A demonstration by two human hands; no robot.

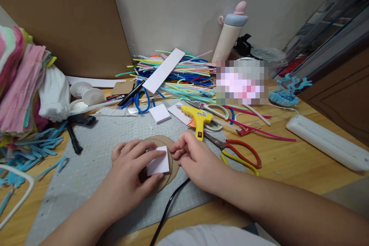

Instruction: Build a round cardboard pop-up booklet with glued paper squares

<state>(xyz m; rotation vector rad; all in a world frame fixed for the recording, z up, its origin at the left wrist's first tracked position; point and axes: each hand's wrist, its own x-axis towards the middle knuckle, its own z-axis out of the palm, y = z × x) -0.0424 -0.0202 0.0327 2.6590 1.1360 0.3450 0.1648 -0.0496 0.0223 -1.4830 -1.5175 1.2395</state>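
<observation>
My left hand (131, 173) lies over a round cardboard disc (173, 173) on the grey cutting mat (95, 150). Its index finger presses on a white square piece (158, 167), and the thumb sits at that piece's lower edge. A curved dark line runs across the disc. My right hand (191, 155) rests at the disc's right edge, fingers curled in toward the thumb; whether they pinch anything is hidden. Just beyond it lies a yellow hot glue gun (199, 118). A black cord (170, 203) passes below the right hand.
Red-and-yellow-handled scissors (242, 153) lie right of my right hand. Farther back are another white square (160, 113), a white strip (163, 70) and a heap of pipe cleaners (190, 80). Pipe cleaner bundles (23, 80) crowd the left; a long white case (325, 142) lies right.
</observation>
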